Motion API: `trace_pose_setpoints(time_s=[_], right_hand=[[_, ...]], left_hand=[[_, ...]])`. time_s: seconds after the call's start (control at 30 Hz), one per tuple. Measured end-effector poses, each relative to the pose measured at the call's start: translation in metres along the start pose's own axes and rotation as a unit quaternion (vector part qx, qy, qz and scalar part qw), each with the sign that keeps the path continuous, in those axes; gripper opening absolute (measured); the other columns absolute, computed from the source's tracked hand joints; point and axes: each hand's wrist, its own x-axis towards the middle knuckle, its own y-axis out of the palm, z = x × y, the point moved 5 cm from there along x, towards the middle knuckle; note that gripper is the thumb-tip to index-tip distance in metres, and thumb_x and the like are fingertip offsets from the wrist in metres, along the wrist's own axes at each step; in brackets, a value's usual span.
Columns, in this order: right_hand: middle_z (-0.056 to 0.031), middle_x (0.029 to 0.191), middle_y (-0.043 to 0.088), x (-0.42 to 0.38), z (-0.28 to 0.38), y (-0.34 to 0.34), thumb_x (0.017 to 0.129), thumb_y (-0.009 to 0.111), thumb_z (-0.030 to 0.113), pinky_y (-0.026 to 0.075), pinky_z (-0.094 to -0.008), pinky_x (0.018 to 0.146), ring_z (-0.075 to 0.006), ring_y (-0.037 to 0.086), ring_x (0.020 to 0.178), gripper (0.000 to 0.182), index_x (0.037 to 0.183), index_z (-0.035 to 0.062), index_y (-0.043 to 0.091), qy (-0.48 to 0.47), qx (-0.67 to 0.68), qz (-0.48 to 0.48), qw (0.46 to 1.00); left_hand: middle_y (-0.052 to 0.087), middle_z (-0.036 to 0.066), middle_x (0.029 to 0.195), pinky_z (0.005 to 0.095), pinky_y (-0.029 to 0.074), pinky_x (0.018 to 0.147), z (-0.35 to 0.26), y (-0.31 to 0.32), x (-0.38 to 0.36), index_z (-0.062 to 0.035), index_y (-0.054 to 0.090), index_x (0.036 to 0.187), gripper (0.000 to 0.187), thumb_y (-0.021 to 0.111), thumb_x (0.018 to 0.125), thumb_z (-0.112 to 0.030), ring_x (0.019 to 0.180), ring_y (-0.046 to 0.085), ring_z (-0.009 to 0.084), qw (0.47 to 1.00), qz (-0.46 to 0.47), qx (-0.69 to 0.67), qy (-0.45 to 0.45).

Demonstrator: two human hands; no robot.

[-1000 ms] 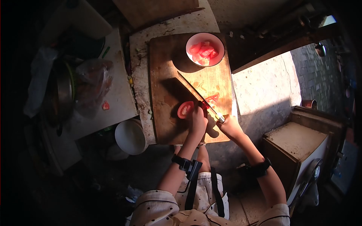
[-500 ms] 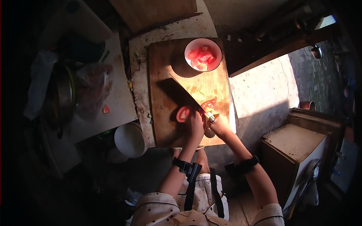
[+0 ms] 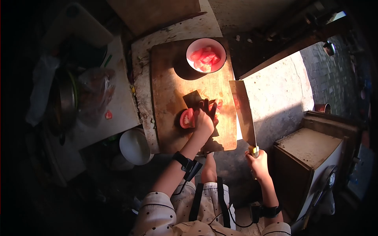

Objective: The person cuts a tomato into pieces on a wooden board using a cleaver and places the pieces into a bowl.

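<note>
A long, broad kitchen knife [image 3: 245,114] is in my right hand [image 3: 258,165], its fingers wrapped round the handle. The blade points away from me, just past the right edge of the wooden cutting board [image 3: 167,78]. Over the board, my left hand [image 3: 204,122] has its fingers apart and partly in dark shadow. A cut tomato [image 3: 186,118] lies against its left side, the cut face showing. Red tomato pieces [image 3: 217,105] lie by the fingertips, partly hidden. Farther up the board stands a white bowl [image 3: 221,48] with several tomato chunks [image 3: 205,58] in it.
On the left table [image 3: 123,94] are a plastic bag [image 3: 95,88], a metal pot [image 3: 67,96] and a small red piece [image 3: 108,114]. A white bucket [image 3: 136,146] stands below the board's left side. A wooden cabinet [image 3: 309,145] stands at the right.
My right hand has moved the knife off the tomato, right and towards me, beyond the board's edge. My left hand has stayed over the board, its fingers now spread. The view has shifted slightly.
</note>
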Motion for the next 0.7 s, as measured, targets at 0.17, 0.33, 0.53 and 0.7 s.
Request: trace_pose_setpoints(time_s=[0.17, 0.33, 0.53, 0.7], right_hand=[[0.0013, 0.046, 0.041, -0.011, -0.009, -0.003, 0.073, 0.056, 0.009, 0.028, -0.0229, 0.039, -0.0036, 0.035, 0.042, 0.020, 0.058, -0.0017, 0.048, 0.070, 0.143, 0.005, 0.987], [0.0045, 0.046, 0.038, -0.005, -0.022, 0.000, 0.078, 0.054, 0.006, 0.023, -0.0202, 0.034, -0.0031, 0.033, 0.036, 0.021, 0.058, 0.0050, 0.046, 0.026, 0.130, 0.008, 0.991], [-0.0044, 0.045, 0.041, -0.003, -0.022, -0.001, 0.071, 0.057, 0.010, 0.032, -0.0264, 0.041, -0.0055, 0.037, 0.045, 0.019, 0.061, -0.0032, 0.048, 0.027, 0.095, -0.006, 0.995], [-0.0051, 0.045, 0.041, -0.004, -0.027, 0.001, 0.072, 0.057, 0.010, 0.032, -0.0265, 0.042, -0.0057, 0.036, 0.045, 0.019, 0.061, -0.0035, 0.048, 0.030, 0.069, -0.010, 0.997]], left_hand=[[0.032, 0.018, 0.114, 0.0418, 0.045, 0.070, 0.001, 0.022, 0.008, -0.0174, 0.037, 0.119, 0.064, 0.063, 0.060, -0.015, 0.104, 0.035, 0.0337, 0.997, 0.068, 0.039, -0.003], [0.034, 0.018, 0.112, 0.0400, 0.046, 0.068, -0.005, 0.020, 0.009, -0.0144, 0.045, 0.112, 0.051, 0.059, 0.063, -0.011, 0.100, 0.037, 0.0338, 0.998, 0.052, 0.033, 0.015], [0.043, 0.013, 0.103, 0.0392, 0.046, 0.069, -0.005, 0.022, 0.008, -0.0115, 0.049, 0.108, 0.042, 0.055, 0.066, -0.006, 0.095, 0.042, 0.0315, 0.999, 0.026, -0.022, 0.037], [0.048, 0.014, 0.097, 0.0369, 0.045, 0.071, 0.006, 0.020, 0.006, -0.0099, 0.048, 0.108, 0.042, 0.055, 0.067, -0.003, 0.089, 0.049, 0.0279, 0.993, -0.007, -0.114, -0.009]])
